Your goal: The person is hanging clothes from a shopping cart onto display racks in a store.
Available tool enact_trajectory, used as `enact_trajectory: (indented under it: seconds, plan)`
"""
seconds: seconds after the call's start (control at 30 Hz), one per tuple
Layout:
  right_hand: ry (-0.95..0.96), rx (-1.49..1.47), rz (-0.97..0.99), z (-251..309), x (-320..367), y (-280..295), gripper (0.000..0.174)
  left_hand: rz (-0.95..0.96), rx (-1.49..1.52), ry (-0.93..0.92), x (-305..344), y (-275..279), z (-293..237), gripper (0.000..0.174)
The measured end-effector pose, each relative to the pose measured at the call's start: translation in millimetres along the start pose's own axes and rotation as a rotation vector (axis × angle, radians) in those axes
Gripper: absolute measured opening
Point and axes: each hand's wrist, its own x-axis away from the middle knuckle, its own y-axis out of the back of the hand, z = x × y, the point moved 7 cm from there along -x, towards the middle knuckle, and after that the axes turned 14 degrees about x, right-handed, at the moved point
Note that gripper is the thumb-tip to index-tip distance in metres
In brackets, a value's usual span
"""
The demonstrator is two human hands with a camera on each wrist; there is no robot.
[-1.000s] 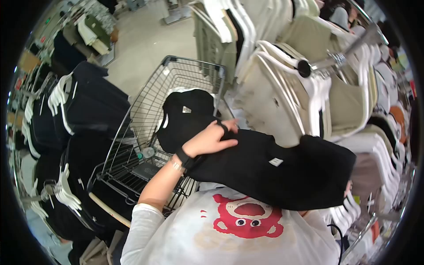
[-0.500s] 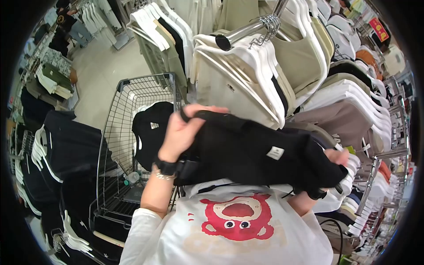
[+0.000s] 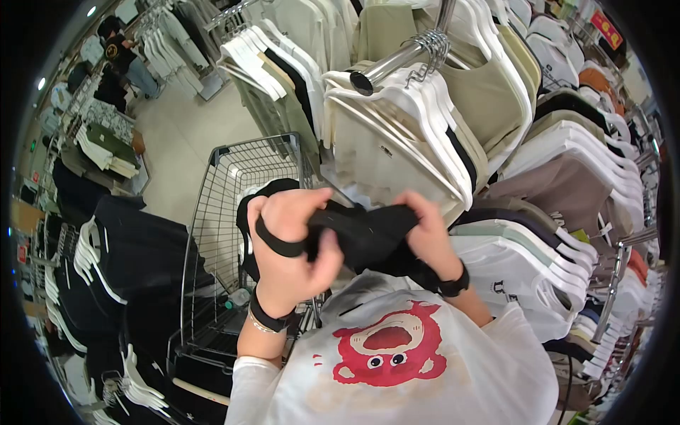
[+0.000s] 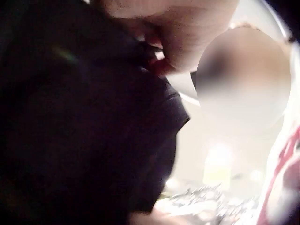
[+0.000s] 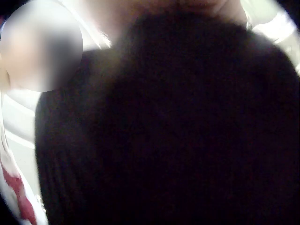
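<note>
A black shirt [image 3: 368, 237] is stretched, bunched up, between my two hands in front of my chest. My left hand [image 3: 287, 237], with a black strap across it, grips the shirt's left end. At the other end, my right hand [image 3: 432, 237] holds the fabric with curled fingers. Dark cloth of the shirt [image 4: 84, 122] fills much of the left wrist view, where fingers pinch its upper edge. In the right wrist view the shirt [image 5: 168, 126] hangs below the hand and hides most else. Another black garment [image 3: 275, 187] lies in the shopping cart, partly behind my left hand.
The wire shopping cart [image 3: 202, 212] stands to the left, its handle [image 3: 200, 391] near me. Ahead and right, racks carry beige tops [image 3: 382, 156] and white shirts [image 3: 520, 273] on hangers. Dark garments [image 3: 145, 241] hang left of the cart. A person [image 3: 127, 60] stands far back.
The shirt was spread out wide to the right, its label showing; now it is bunched up and the label is hidden. My right hand has come leftward, closer to my left.
</note>
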Motion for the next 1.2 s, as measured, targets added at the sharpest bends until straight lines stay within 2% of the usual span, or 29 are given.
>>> enact_trajectory:
  seconds: [0.03, 0.07, 0.1, 0.2, 0.23, 0.3, 0.33, 0.37, 0.4, 0.43, 0.47, 0.5, 0.53, 0.6, 0.63, 0.67, 0.73, 0.8, 0.83, 0.87, 0.9, 0.93, 0.97, 1.0, 1.03, 1.07, 1.1, 1.17, 1.2]
  plan:
    - [-0.046, -0.224, -0.018, -5, -2, 6, 0.021, 0.098, -0.046, -0.088, 1, -8, -6, 0.053]
    - [-0.122, -0.398, 0.018, -5, -3, 9, 0.023, 0.186, -0.003, -0.093, -1, -19, -13, 0.057]
    - [-0.128, -0.403, 0.010, 3, -3, 14, 0.023, 0.270, 0.039, -0.095, -3, -33, -21, 0.062]
    - [0.040, -0.280, 0.063, 35, -3, 26, 0.032, 0.329, -0.056, -0.121, 9, -79, -23, 0.082]
    - [0.039, -0.284, 0.059, 37, -1, 31, 0.032, 0.210, -0.102, -0.234, 12, -87, -30, 0.085]
    - [0.065, -0.128, -0.042, 41, 3, 49, 0.034, 0.115, -0.052, -0.261, 8, -92, -44, 0.088]
    - [0.063, -0.084, -0.103, 42, 7, 59, 0.033, 0.184, -0.018, -0.208, 0, -97, -51, 0.092]
    - [0.023, -0.119, -0.204, 44, 12, 70, 0.031, 0.211, 0.046, -0.183, -7, -102, -58, 0.077]
    - [0.010, -0.096, -0.343, 47, 21, 86, 0.030, 0.156, -0.040, -0.275, -8, -113, -65, 0.063]
    - [0.109, -0.033, -0.499, 52, 30, 106, 0.024, 0.098, -0.126, -0.366, -8, -122, -74, 0.051]
    - [0.168, -0.110, -0.558, 48, 45, 125, 0.016, 0.124, -0.067, -0.415, -9, -127, -83, 0.043]
    - [0.063, 0.048, -0.840, 54, 67, 147, 0.013, 0.148, -0.008, -0.463, -10, -132, -92, 0.038]
    - [0.118, 0.071, -1.153, 53, 97, 169, 0.015, 0.136, 0.033, -0.527, -12, -138, -98, 0.035]
    - [0.310, 0.013, -1.666, 52, 145, 179, 0.033, 0.029, 0.117, -0.690, -13, -137, -119, 0.029]
    - [0.393, 0.361, -1.656, 64, 161, 181, 0.034, -0.033, 0.143, -0.747, -11, -135, -130, 0.027]
    - [0.498, 0.692, -1.648, 73, 177, 178, 0.035, -0.012, 0.139, -0.767, -10, -136, -133, 0.023]
    - [0.536, 1.016, -1.309, 80, 184, 183, 0.025, 0.030, 0.131, -0.809, -7, -137, -139, 0.015]
    - [0.652, 0.405, -1.291, 63, 173, 192, 0.011, 0.172, 0.069, -0.717, -11, -141, -131, 0.010]
    - [0.692, 0.099, -1.256, 58, 160, 189, 0.007, 0.304, 0.033, -0.597, -15, -145, -122, 0.008]
    - [0.721, -0.206, -1.205, 53, 149, 183, 0.010, 0.229, 0.230, -0.573, -22, -140, -106, 0.009]
    - [0.538, -0.026, -1.218, 58, 139, 169, 0.006, 0.204, 0.398, -0.394, -25, -144, -81, 0.021]
    - [0.360, 0.214, -1.090, 68, 119, 154, 0.012, 0.242, 0.412, -0.383, -31, -146, -66, 0.032]
    - [0.219, 0.476, -0.945, 77, 101, 137, 0.021, 0.183, 0.468, -0.303, -34, -148, -47, 0.034]
    - [0.317, 0.488, -0.561, 76, 72, 122, 0.027, 0.245, 0.379, -0.196, -34, -157, -31, 0.033]
    - [0.224, 0.329, -0.479, 59, 54, 104, 0.027, 0.323, 0.351, -0.058, -27, -168, -11, 0.035]
    - [0.150, 0.360, -0.378, 58, 38, 90, 0.026, 0.294, 0.330, -0.006, -13, -179, 10, 0.033]
    - [0.043, 0.227, -0.325, 38, 29, 77, 0.025, 0.264, 0.307, 0.046, 1, -189, 30, 0.033]
    - [0.071, 0.214, -0.303, 20, 20, 70, 0.024, 0.186, 0.150, 0.060, 19, -184, 55, 0.032]
    - [-0.015, 0.102, -0.274, 5, 18, 69, 0.024, 0.171, 0.110, 0.027, 26, -176, 61, 0.034]
